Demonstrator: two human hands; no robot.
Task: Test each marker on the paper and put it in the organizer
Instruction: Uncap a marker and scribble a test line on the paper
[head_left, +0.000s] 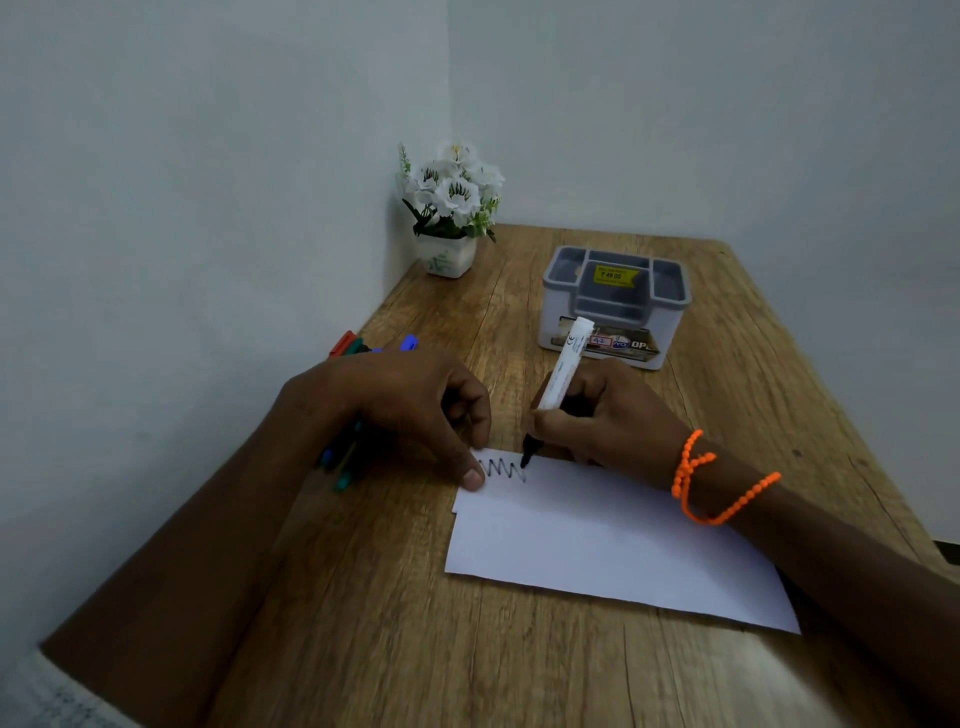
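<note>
Nearest to camera: wooden table with brown grain (363, 649), and on it white sheet of paper (597, 545). At far left edge, bundle of coloured markers with red, green and blue caps (363, 345), waiting beside wall, partly hidden behind left hand (395, 410). Left hand with fingers curled, thumb tip pressing paper corner flat; below palm more coloured markers (340, 465), whether gripped or only lying under cannot tell. Then black zigzag scribble (504, 469) on paper. Right hand (613, 421) pinching white-barrelled black marker (561, 384), tip touching paper at end of scribble. Grey plastic desk organizer (615, 306) behind, apparently with no markers inside. Probably first test only, almost everything left. White artificial flowers in small pot (452, 208) in corner, not obstructing.
</note>
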